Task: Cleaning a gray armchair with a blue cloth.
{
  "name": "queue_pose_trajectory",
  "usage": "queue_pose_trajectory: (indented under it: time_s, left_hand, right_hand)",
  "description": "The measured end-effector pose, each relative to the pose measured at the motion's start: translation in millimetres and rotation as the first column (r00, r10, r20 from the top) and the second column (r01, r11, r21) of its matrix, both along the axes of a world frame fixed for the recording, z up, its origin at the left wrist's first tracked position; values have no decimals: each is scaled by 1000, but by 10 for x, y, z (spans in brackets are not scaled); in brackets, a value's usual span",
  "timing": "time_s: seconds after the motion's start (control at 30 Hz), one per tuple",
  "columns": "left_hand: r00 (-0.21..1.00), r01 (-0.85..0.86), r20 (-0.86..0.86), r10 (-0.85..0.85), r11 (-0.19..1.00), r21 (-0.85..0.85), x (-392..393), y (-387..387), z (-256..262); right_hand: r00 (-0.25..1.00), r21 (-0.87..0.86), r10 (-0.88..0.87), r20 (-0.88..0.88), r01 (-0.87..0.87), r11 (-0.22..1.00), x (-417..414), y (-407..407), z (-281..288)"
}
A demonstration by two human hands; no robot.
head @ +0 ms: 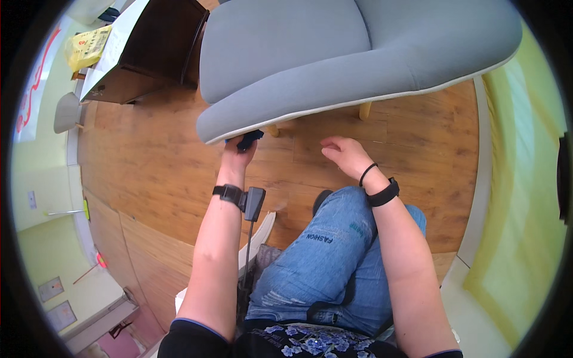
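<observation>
My left hand point(240, 150) is closed on a dark blue cloth point(250, 140) at the lower front edge of a grey upholstered sofa point(286, 53). Part of that hand and cloth is hidden under the sofa's pale-piped edge. My right hand point(347, 154) is raised over the wooden floor, fingers loosely curled and apart, holding nothing, below the sofa's side. Two short wooden sofa legs show beneath it, one point(272, 130) just right of the cloth, the other point(365, 110) above and to the right of my right hand.
A dark wooden desk point(156, 58) with a white top stands at the upper left, a yellow plastic bag point(88, 47) on it. A grey chair point(67, 112) is beside the left wall. A yellow-green curtain point(515, 179) hangs at the right. My knees in jeans point(322, 241) are below.
</observation>
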State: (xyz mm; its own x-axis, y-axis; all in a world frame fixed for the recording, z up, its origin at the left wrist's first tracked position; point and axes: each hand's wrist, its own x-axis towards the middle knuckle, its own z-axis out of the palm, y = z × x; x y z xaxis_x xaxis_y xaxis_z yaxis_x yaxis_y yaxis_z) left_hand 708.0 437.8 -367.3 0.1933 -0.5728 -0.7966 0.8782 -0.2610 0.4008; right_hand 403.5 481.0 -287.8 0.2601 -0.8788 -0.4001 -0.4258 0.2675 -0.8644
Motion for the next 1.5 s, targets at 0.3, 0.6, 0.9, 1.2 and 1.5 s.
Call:
queue_pose_trajectory:
  time_s: [0.3,0.6,0.9,1.2,1.5]
  left_hand:
    - [989,121,99,-107,981,-152,-501,527,1241]
    - [974,114,217,-59,962,-248,-651,416,1291]
    - [901,221,396,-176,972,-73,-806,153,840]
    - [974,151,150,-167,982,114,-443,-226,-187]
    - [988,156,-25,-155,986,53,-311,-250,-443]
  right_hand:
    - [999,-51,-18,36,20,998,51,4,-3]
    - [999,-103,-19,34,23,994,14,29,72]
    - [996,-83,-67,63,72,994,-64,7,30]
    - [997,-40,-46,64,49,998,-15,-5,85]
    - [996,-19,-47,70,48,999,7,39,32]
